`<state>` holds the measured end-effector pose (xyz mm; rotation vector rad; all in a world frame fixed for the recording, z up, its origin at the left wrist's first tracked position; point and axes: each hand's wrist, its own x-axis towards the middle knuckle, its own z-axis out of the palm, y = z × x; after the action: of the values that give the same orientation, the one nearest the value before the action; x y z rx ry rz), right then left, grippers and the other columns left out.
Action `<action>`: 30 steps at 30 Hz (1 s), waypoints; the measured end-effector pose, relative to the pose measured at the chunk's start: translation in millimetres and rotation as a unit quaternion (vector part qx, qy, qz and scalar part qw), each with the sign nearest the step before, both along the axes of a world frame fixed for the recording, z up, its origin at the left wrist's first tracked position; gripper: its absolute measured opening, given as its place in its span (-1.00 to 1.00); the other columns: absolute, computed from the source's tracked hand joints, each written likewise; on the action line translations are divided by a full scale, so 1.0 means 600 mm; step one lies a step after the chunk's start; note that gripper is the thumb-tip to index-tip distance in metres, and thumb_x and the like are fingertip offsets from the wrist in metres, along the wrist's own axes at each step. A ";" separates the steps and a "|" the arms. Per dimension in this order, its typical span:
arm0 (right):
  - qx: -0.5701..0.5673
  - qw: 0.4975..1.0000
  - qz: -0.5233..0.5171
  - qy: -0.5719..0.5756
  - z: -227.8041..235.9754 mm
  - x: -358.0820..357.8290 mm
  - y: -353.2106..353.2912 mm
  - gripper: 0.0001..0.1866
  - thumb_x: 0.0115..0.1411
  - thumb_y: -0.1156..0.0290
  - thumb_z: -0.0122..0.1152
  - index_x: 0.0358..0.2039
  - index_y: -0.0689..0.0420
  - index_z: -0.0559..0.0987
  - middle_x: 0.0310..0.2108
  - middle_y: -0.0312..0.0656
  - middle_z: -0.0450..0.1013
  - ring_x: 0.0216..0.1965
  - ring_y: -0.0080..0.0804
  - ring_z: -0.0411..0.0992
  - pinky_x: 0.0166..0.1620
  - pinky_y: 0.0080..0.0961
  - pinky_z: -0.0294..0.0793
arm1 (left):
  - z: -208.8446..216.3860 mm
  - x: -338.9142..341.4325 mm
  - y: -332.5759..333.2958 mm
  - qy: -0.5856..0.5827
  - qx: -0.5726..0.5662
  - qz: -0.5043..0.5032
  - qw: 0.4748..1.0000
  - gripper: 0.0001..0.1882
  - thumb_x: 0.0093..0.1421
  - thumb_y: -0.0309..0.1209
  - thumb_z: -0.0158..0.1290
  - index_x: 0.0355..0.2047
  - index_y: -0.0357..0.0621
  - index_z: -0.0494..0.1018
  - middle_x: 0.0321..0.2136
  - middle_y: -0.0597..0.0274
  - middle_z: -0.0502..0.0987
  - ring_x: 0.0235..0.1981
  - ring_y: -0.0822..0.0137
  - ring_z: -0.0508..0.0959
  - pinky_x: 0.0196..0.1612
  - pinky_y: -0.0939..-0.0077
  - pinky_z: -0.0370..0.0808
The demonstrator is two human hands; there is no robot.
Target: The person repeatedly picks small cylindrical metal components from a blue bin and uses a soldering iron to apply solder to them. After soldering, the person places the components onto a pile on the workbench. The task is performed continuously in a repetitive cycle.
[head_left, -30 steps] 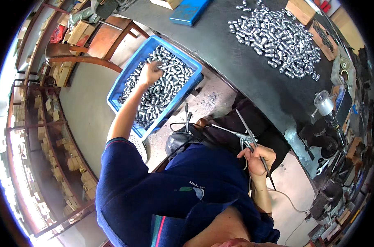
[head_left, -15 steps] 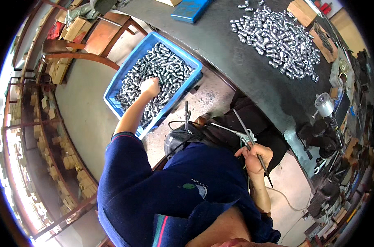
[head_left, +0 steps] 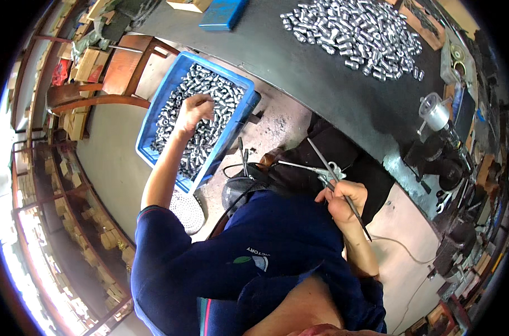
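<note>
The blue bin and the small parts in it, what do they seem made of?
The blue bin looks like smooth plastic, probably moulded: even colour, rounded rim. The small parts seem shiny metal, perhaps steel, from their bright silvery glints.

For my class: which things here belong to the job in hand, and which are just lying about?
Seems part of the job:
metal fittings in the blue crate, under the left hand
thin rod, held in the right hand
perhaps the similar pile of fittings on the table

Seems just lying about:
wooden chair
flat blue box on the table
wrench
</note>
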<state>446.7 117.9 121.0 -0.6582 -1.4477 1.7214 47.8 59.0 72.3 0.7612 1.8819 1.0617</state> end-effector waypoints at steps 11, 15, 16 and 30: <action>0.052 0.997 0.038 -0.052 -0.018 0.002 0.009 -0.79 -0.23 0.70 -0.09 -0.81 0.23 0.11 -0.80 -0.25 0.14 -0.75 -0.58 0.16 -0.60 -0.53 0.43 | 0.053 0.313 0.045 -0.503 -0.014 -0.125 0.855 -0.69 0.20 -0.24 -0.04 -0.35 -0.32 0.43 -0.77 0.25 0.34 -0.80 0.38 0.33 -0.64 0.55 0.29; 0.068 0.994 0.031 -0.074 -0.029 -0.001 0.016 -0.80 -0.24 0.69 -0.10 -0.81 0.23 0.12 -0.81 -0.27 0.12 -0.75 -0.63 0.15 -0.60 -0.54 0.42 | 0.036 0.327 0.043 -0.504 -0.021 -0.128 0.854 -0.58 0.25 -0.10 -0.11 -0.39 -0.29 0.42 -0.81 0.33 0.25 -0.84 0.42 0.25 -0.66 0.52 0.28; 0.063 0.995 0.034 -0.075 -0.030 -0.003 0.018 -0.80 -0.25 0.69 -0.10 -0.81 0.23 0.12 -0.81 -0.28 0.12 -0.75 -0.64 0.14 -0.60 -0.54 0.42 | 0.040 0.327 0.045 -0.501 -0.021 -0.130 0.855 -0.56 0.25 -0.07 -0.12 -0.40 -0.28 0.42 -0.83 0.33 0.22 -0.86 0.41 0.23 -0.67 0.50 0.28; 0.147 0.985 0.002 -0.090 -0.022 -0.021 0.032 -0.72 -0.21 0.57 0.12 -0.77 0.18 0.16 -0.79 -0.26 0.02 -0.72 -0.58 0.00 -0.65 -0.53 -0.02 | 0.081 0.324 0.066 -0.271 0.048 -0.238 0.931 -0.80 0.13 -0.51 0.11 -0.27 -0.38 0.44 -0.56 0.22 0.49 -0.62 0.49 0.50 -0.51 0.67 0.48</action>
<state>433.8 137.0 107.7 -0.6609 -1.7868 1.4396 242.3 98.9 120.7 0.8217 1.1092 0.9295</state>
